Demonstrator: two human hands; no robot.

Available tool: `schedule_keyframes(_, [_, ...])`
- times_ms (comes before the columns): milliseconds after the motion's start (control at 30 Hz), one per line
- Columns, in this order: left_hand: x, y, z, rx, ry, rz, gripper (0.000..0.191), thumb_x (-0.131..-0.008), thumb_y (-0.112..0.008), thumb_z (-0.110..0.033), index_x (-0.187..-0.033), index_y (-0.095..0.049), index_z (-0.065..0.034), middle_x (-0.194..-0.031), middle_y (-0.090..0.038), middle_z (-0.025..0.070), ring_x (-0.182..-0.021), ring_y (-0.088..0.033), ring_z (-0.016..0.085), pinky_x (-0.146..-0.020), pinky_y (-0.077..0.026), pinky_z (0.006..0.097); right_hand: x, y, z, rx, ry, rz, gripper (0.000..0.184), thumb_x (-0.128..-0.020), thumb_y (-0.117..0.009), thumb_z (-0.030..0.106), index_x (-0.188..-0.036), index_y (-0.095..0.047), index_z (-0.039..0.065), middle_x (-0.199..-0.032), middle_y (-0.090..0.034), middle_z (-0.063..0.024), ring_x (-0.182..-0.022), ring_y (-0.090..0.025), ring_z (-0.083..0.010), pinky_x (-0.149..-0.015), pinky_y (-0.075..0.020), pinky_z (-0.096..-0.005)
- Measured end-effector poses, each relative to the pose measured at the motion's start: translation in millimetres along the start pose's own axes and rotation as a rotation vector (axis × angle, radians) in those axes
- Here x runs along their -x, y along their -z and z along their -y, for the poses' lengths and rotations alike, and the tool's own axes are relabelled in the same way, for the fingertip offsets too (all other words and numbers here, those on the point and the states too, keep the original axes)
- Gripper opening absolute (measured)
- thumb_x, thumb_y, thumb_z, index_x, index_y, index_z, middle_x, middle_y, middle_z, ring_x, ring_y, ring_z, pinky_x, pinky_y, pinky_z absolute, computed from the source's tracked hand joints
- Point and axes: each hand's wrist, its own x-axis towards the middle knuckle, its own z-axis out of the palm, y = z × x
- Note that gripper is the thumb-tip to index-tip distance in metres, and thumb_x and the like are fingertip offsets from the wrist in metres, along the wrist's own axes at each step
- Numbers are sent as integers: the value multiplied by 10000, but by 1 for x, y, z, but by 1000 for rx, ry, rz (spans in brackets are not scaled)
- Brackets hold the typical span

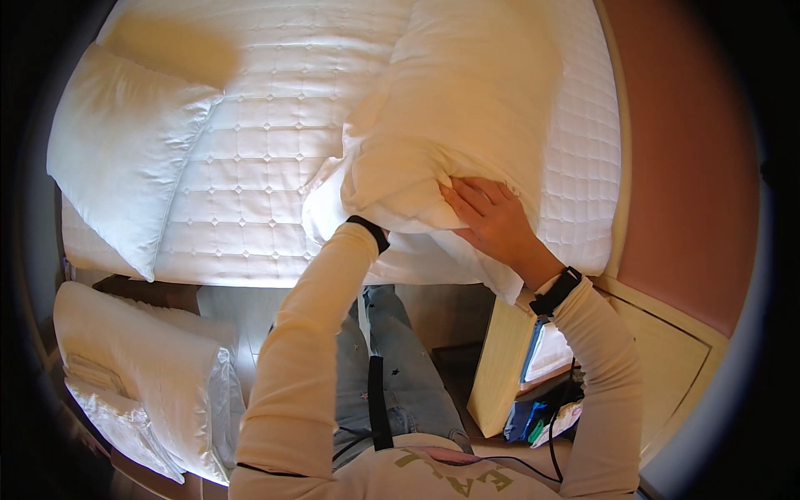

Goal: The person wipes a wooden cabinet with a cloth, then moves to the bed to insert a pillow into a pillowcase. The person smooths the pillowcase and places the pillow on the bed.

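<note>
A white pillow (400, 181) lies on the bed before me, its near end bunched up. Loose white fabric, apparently a pillowcase (322, 203), spreads out from under its left side and hangs at the near edge of the mattress. My right hand (494, 215) grips the near right corner of the pillow, fingers on top and pressing into a fold. A small tag (514, 187) shows just by the fingers. My left hand is hidden beneath the pillow's near end; only the wrist with a black band (370, 232) is visible.
Another white pillow (125, 144) rests on the quilted mattress (269, 175) at the left. Folded white bedding (144, 369) is stacked at the lower left. A reddish headboard panel (687, 169) borders the right. Below it stands a wooden nightstand (506, 369) with folded items inside.
</note>
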Motion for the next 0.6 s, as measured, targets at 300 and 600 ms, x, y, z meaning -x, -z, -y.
schedule_keyframes(300, [60, -5, -23, 608, 256, 79, 671, -830, -653, -412, -1377, -389, -128, -1377, -432, 121, -1276, -401, 274, -1084, -304, 427, -50, -15, 41, -109, 273, 158, 519, -861, -455, 188, -1373, -436, 275, -1468, -360, 43, -1326, -367, -217, -1142, -243, -437])
schedule_keyframes(600, [76, 63, -99, -1112, -14, 689, 329, -798, -626, -289, -1042, -645, -70, -996, -619, 78, -1012, -538, 222, -827, -392, 436, -54, -70, 29, -308, 240, 187, 407, -870, -477, 152, -1271, -531, 199, -1440, -401, 4, -1336, -355, -215, -1139, -249, -376])
